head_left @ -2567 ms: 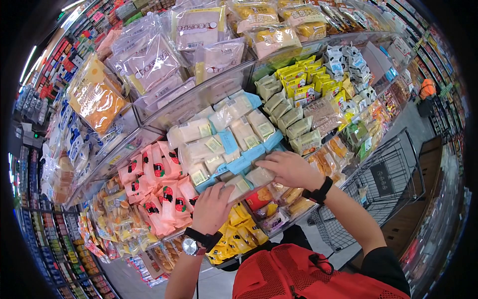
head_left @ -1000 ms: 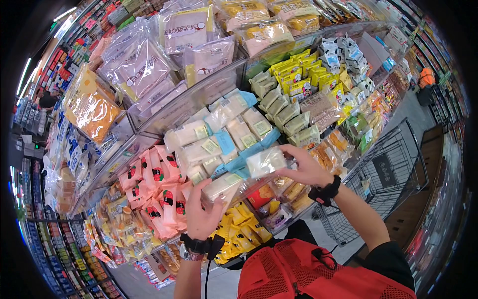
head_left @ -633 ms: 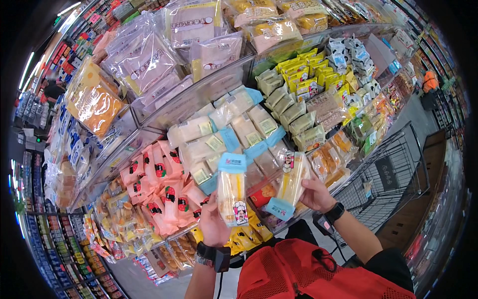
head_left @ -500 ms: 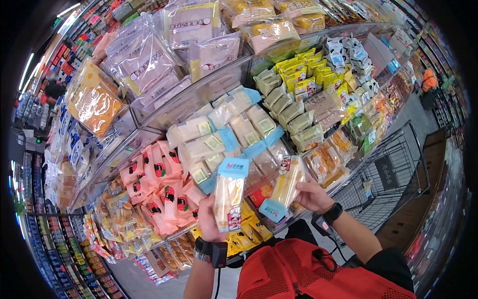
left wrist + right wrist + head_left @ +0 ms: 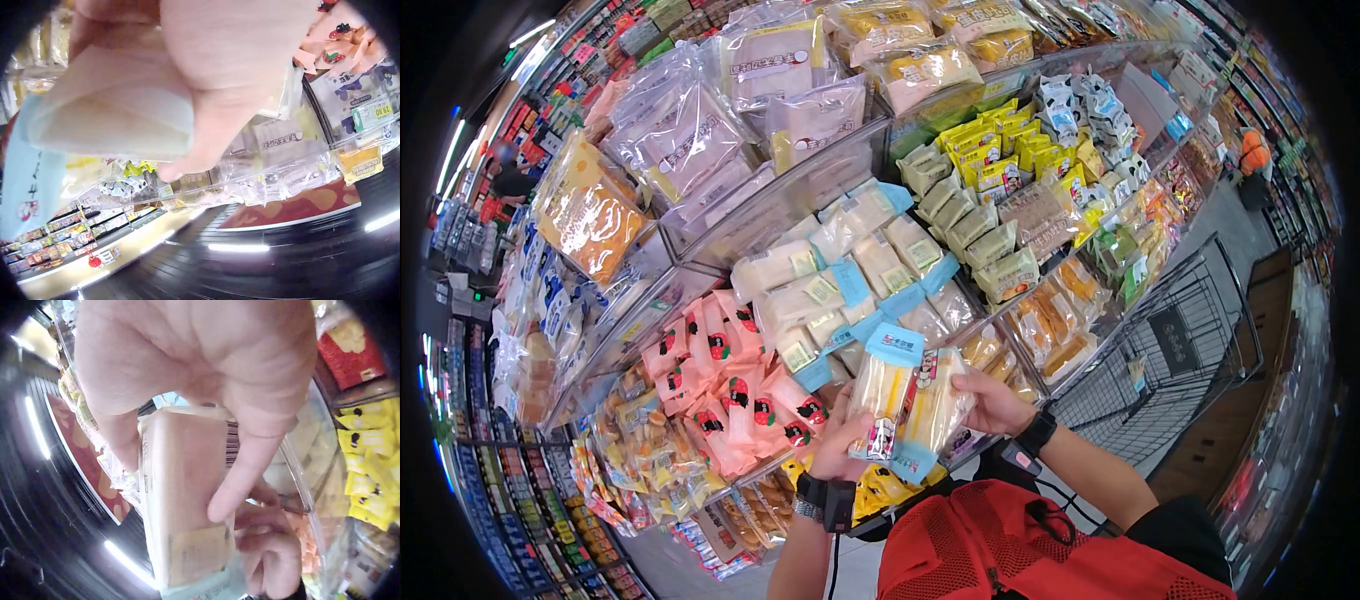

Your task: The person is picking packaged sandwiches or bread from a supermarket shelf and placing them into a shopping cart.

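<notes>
Over the front of the bin, my left hand [image 5: 840,440] holds a wrapped sandwich bread [image 5: 882,390] with its blue end up. My right hand [image 5: 997,403] grips a second wrapped sandwich bread [image 5: 937,408] by its side, blue end down. The two packs lean side by side and overlap in the head view. In the left wrist view the thumb lies along the first pack [image 5: 112,112]. Fingers and thumb span the second pack [image 5: 187,494] in the right wrist view, with the left hand [image 5: 269,550] behind it. More such packs [image 5: 885,270] lie in the bin behind.
Pink strawberry-print packs [image 5: 725,385] fill the compartment at the left, yellow packs [image 5: 885,490] the one below. Clear dividers [image 5: 800,190] separate the compartments. A shopping cart [image 5: 1170,350] stands at the right. Large bread bags [image 5: 690,130] are stacked at the back.
Both hands have lifted a sandwich bread each from the front of the bin. The packs have been turned to show their printed sides, then drawn together as the right hand moved left.
</notes>
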Demonstrator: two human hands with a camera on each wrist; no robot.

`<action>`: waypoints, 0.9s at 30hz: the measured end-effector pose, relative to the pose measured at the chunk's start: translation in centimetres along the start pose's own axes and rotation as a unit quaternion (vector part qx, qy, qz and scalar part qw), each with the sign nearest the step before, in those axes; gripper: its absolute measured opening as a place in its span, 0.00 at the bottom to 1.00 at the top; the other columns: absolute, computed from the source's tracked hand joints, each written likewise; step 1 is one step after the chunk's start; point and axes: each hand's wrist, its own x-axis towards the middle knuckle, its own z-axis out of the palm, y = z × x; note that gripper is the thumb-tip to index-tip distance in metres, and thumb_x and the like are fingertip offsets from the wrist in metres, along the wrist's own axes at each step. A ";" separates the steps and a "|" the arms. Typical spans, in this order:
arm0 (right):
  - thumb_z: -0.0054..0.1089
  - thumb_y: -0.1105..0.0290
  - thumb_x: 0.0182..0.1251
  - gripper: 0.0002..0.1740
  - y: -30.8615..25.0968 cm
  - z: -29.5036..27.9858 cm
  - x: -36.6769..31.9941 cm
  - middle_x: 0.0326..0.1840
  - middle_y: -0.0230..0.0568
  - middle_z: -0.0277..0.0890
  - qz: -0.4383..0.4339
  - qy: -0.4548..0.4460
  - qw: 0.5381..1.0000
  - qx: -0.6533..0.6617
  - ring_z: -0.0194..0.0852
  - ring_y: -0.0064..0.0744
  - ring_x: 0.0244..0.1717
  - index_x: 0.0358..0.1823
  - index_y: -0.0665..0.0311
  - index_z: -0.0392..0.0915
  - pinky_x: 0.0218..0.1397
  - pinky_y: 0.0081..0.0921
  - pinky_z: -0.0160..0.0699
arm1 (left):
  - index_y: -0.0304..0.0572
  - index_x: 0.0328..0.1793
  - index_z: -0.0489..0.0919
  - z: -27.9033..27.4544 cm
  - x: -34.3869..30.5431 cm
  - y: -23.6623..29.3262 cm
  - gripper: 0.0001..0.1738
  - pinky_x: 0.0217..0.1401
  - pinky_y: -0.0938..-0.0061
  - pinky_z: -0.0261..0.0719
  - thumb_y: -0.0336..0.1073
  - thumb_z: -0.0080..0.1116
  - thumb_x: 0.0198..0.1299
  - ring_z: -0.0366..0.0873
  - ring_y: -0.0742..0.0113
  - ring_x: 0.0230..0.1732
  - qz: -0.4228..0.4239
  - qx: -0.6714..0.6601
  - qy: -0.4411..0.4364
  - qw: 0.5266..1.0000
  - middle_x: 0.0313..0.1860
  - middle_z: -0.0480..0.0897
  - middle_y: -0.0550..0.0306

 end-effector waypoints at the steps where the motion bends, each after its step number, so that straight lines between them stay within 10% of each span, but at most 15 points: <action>1: 0.60 0.62 0.81 0.29 -0.3 0.1 0.2 0.71 0.45 0.78 0.017 0.024 1.000 0.011 0.83 0.40 0.66 0.76 0.63 0.66 0.70 0.42 0.86 | 0.40 0.79 0.60 0.1 0.1 0.2 0.44 0.62 0.61 0.86 0.35 0.73 0.62 0.84 0.52 0.61 0.000 0.059 0.046 0.997 0.70 0.77 0.46; 4: 0.61 0.63 0.79 0.27 -1.7 0.4 0.3 0.68 0.43 0.79 0.025 0.103 0.994 -0.025 0.86 0.37 0.60 0.74 0.63 0.67 0.62 0.39 0.90 | 0.40 0.71 0.66 0.0 0.6 0.4 0.39 0.66 0.61 0.82 0.30 0.78 0.56 0.81 0.50 0.62 0.076 0.252 0.132 0.956 0.64 0.78 0.46; 7: 0.63 0.66 0.77 0.25 -3.6 0.6 -0.4 0.63 0.40 0.80 -0.032 0.165 0.970 -0.177 0.88 0.32 0.53 0.71 0.62 0.69 0.54 0.33 0.92 | 0.41 0.66 0.74 2.1 0.9 2.1 0.33 0.67 0.55 0.77 0.31 0.77 0.54 0.75 0.42 0.64 0.295 0.751 0.107 0.581 0.64 0.75 0.43; 10: 0.69 0.68 0.70 0.28 -5.9 2.8 -0.5 0.56 0.39 0.80 -0.112 0.165 0.917 -0.346 0.86 0.32 0.52 0.68 0.63 0.70 0.53 0.32 0.89 | 0.44 0.64 0.77 1.9 1.3 1.9 0.32 0.66 0.53 0.78 0.30 0.77 0.52 0.73 0.40 0.64 0.280 0.808 0.088 0.511 0.64 0.75 0.46; 13: 0.73 0.67 0.60 0.34 -8.4 7.3 -0.6 0.63 0.41 0.79 -0.271 0.141 0.628 -0.716 0.82 0.42 0.62 0.69 0.62 0.72 0.61 0.37 0.82 | 0.50 0.64 0.80 0.8 1.5 2.3 0.31 0.65 0.52 0.78 0.29 0.76 0.51 0.73 0.40 0.65 0.263 0.825 0.082 0.494 0.65 0.74 0.48; 16: 0.71 0.71 0.56 0.36 -9.4 9.3 0.5 0.60 0.50 0.79 -0.282 0.130 0.543 -0.780 0.80 0.54 0.62 0.69 0.61 0.71 0.62 0.44 0.82 | 0.56 0.64 0.81 -0.3 2.0 3.1 0.32 0.65 0.52 0.79 0.27 0.74 0.51 0.72 0.39 0.66 0.254 0.833 0.056 0.489 0.66 0.73 0.48; 27: 0.62 0.71 0.62 0.19 -7.8 6.3 4.5 0.57 0.41 0.76 -0.257 -0.015 0.358 -0.897 0.78 0.47 0.59 0.56 0.57 0.79 0.56 0.42 0.82 | 0.57 0.62 0.83 -1.4 2.1 3.4 0.23 0.60 0.58 0.83 0.32 0.69 0.60 0.79 0.47 0.60 0.255 0.843 -0.053 0.471 0.66 0.76 0.52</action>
